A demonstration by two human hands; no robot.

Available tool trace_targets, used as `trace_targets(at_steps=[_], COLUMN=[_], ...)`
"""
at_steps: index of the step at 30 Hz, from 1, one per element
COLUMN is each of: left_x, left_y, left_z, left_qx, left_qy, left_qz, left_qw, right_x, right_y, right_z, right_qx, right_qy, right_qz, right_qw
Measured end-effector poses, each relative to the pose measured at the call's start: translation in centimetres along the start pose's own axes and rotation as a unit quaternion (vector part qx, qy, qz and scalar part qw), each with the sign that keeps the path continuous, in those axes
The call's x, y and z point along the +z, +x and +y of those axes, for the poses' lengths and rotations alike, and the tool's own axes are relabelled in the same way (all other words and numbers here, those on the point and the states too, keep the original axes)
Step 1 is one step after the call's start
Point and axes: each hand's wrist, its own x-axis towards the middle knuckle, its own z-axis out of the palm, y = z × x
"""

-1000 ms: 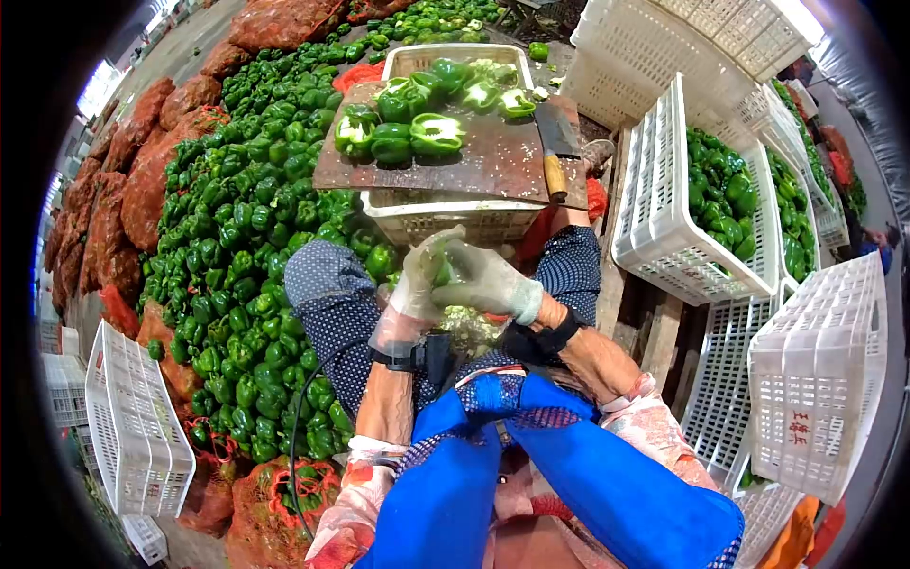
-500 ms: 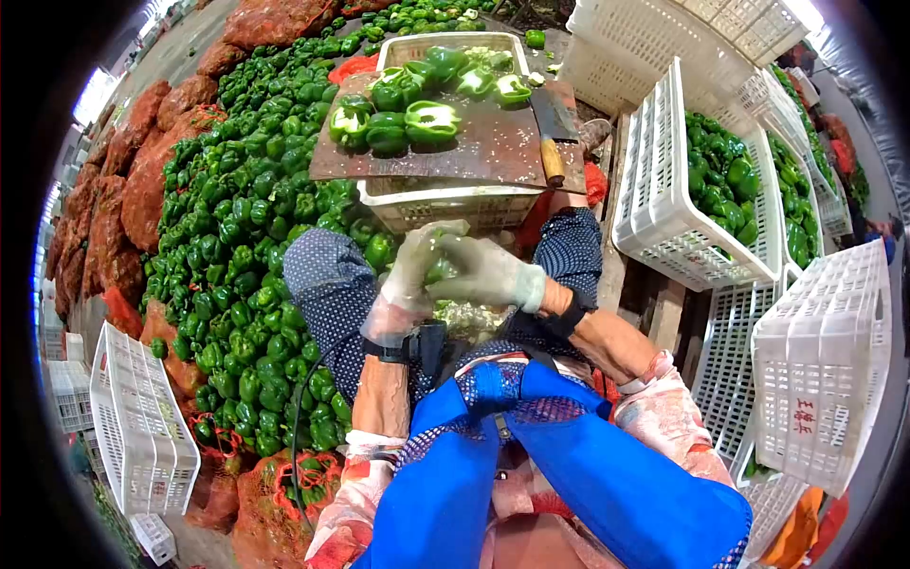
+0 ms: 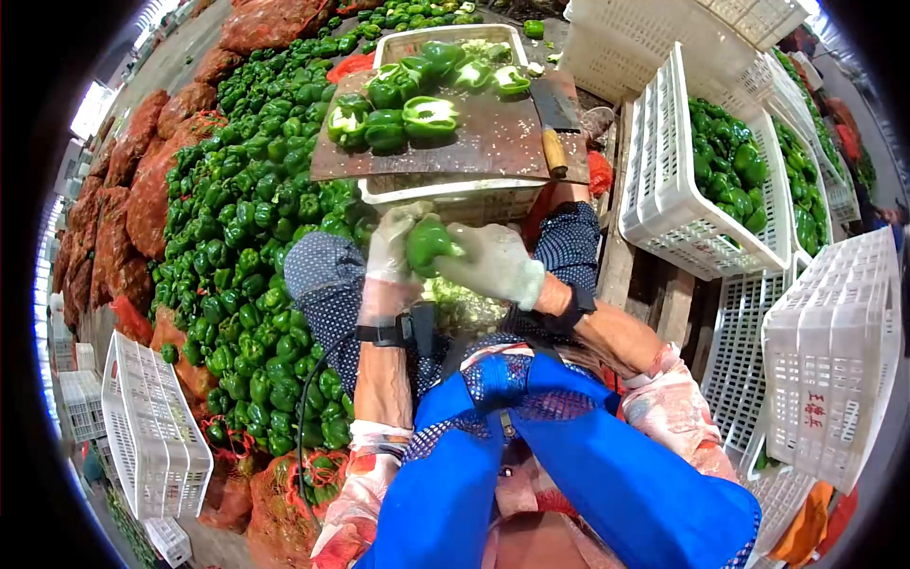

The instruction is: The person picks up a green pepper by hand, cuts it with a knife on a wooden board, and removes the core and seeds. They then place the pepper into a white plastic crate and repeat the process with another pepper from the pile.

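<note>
Between my gloved hands, above my lap, is a green pepper point(image 3: 429, 248). My left hand point(image 3: 394, 248) has its fingers wrapped round the pepper's left side. My right hand point(image 3: 493, 263) holds the pepper from the right, its fingertips partly hidden. Just beyond them, a brown board point(image 3: 493, 142) lies across a white crate point(image 3: 455, 197) and bears cut and whole peppers point(image 3: 430, 117). A cleaver point(image 3: 553, 119) with a wooden handle rests at the board's right edge. Pale pepper scraps point(image 3: 464, 308) show below my hands.
A large heap of green peppers point(image 3: 246, 275) spreads on the left, with red mesh sacks point(image 3: 152, 204) behind it. On the right are a white crate point(image 3: 654, 171) of peppers and stacked crates point(image 3: 829, 370). Another white crate point(image 3: 156, 427) stands at the lower left.
The pepper between my hands is now plainly visible, where before it was mostly covered and blurred. My hands have moved slightly apart, and the view has shifted a little.
</note>
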Motion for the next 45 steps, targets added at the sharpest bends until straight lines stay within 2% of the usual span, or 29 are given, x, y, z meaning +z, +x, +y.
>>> trace_targets(at_steps=[2, 3, 5, 6, 7, 10, 11, 12, 15, 16, 18, 19, 20, 21, 22, 23, 25, 26, 27, 29, 30, 31, 32, 34, 36, 37, 40, 44, 45], left_x=[2.1, 2.4, 1.3, 1.5, 1.8, 3.2, 3.2, 2.5, 2.8, 2.6, 3.1, 2.7, 1.8, 1.5, 1.1, 0.8, 2.5, 2.7, 3.0, 3.7, 3.7, 2.9, 2.2, 2.1, 2.4, 2.4, 1.9, 2.2, 1.2], left_y=[-1.2, -1.1, -1.6, -2.1, -2.6, -3.6, -3.5, -2.7, -3.1, -2.9, -2.9, -2.7, -2.2, -2.2, -2.2, -2.3, -3.7, -3.7, -3.7, -3.7, -3.5, -3.4, -3.1, -2.8, -2.4, -2.4, -1.5, -1.8, -1.0], left_z=[1.0, 1.2, 2.4, 2.1, 2.1, 2.2, 1.6, 1.3, 1.7, 1.1, 0.0, -0.3, -1.2, -1.4, -1.7, -1.9, 0.0, 0.0, 0.1, 1.0, 1.5, 0.7, 0.0, -0.4, -1.2, -1.4, -1.3, -0.9, -1.9], left_qx=[-0.047, -0.020, -0.064, -0.010, -0.011, 0.037, 0.080, 0.029, -0.044, -0.045, -0.030, -0.035, -0.042, 0.064, 0.193, 0.312, 0.259, 0.140, 0.017, 0.111, 0.055, 0.069, 0.084, 0.021, -0.014, -0.008, -0.001, -0.032, 0.019], left_qy=[-0.053, 0.002, 0.092, 0.112, 0.080, -0.018, -0.050, -0.126, -0.117, -0.102, -0.128, -0.163, -0.198, -0.029, 0.172, 0.310, 0.236, 0.069, -0.103, 0.058, -0.026, -0.006, 0.014, -0.024, -0.066, -0.026, 0.041, 0.163, 0.208], left_qz=[-0.078, -0.033, -0.069, -0.047, -0.061, -0.093, -0.102, -0.095, -0.045, -0.032, -0.013, -0.035, -0.055, -0.108, -0.118, -0.090, -0.116, -0.111, -0.101, -0.068, -0.064, -0.062, -0.060, -0.076, -0.090, -0.099, -0.116, -0.121, -0.125], left_qw=[0.994, 0.999, 0.991, 0.993, 0.995, 0.995, 0.990, 0.987, 0.991, 0.993, 0.991, 0.985, 0.978, 0.992, 0.959, 0.893, 0.929, 0.982, 0.989, 0.990, 0.996, 0.996, 0.995, 0.997, 0.994, 0.995, 0.992, 0.979, 0.970], right_x=[-0.1, 0.0, -0.7, -0.9, -1.4, 0.2, -0.7, -2.4, -2.8, -2.3, -2.5, -3.1, -2.4, -1.2, -0.3, -0.8, -2.1, -1.8, -1.3, -1.4, -1.7, -1.7, -2.9, -2.4, -2.3, -2.1, -1.3, -2.7, -1.9], right_y=[0.7, 0.9, 1.2, 1.2, 1.6, 2.4, 2.4, 2.5, 2.0, 1.6, 1.4, 1.1, 1.1, 1.3, 1.5, 1.4, 0.9, 0.9, 1.1, 1.9, 1.4, 0.9, 0.3, 0.1, 0.2, 0.1, 0.2, 0.0, -0.1], right_z=[-0.4, 0.3, 0.4, 0.3, 0.1, 3.4, 2.9, 1.7, 2.7, 2.8, 0.8, -0.3, 0.4, 1.5, 2.7, 1.9, -0.3, 0.7, 2.9, 5.3, 5.5, 5.8, 4.0, 3.2, 2.3, 2.4, 3.2, 2.2, 2.9], right_qx=[-0.035, -0.037, -0.018, -0.004, 0.054, -0.009, -0.034, -0.026, -0.128, -0.099, -0.141, -0.131, -0.130, -0.139, -0.150, -0.091, 0.030, 0.021, 0.011, -0.001, -0.064, -0.036, -0.002, -0.030, -0.108, -0.066, -0.097, -0.035, -0.064], right_qy=[0.012, -0.039, -0.108, -0.137, -0.162, -0.136, -0.196, -0.273, -0.097, 0.088, 0.122, 0.011, 0.005, 0.001, -0.003, -0.047, -0.131, -0.165, -0.201, -0.240, -0.146, -0.010, 0.127, 0.252, 0.018, 0.035, 0.086, 0.145, 0.166], right_qz=[-0.010, -0.014, -0.036, -0.046, -0.075, 0.008, 0.004, -0.030, 0.079, 0.025, -0.024, -0.031, -0.019, 0.031, 0.079, 0.037, -0.050, -0.072, -0.093, -0.144, -0.074, -0.045, -0.012, 0.012, 0.008, -0.011, -0.011, -0.050, -0.017], right_qw=[0.999, 0.998, 0.993, 0.989, 0.983, 0.991, 0.980, 0.961, 0.984, 0.991, 0.982, 0.991, 0.991, 0.990, 0.986, 0.994, 0.990, 0.983, 0.975, 0.960, 0.984, 0.998, 0.992, 0.967, 0.994, 0.997, 0.992, 0.988, 0.984])
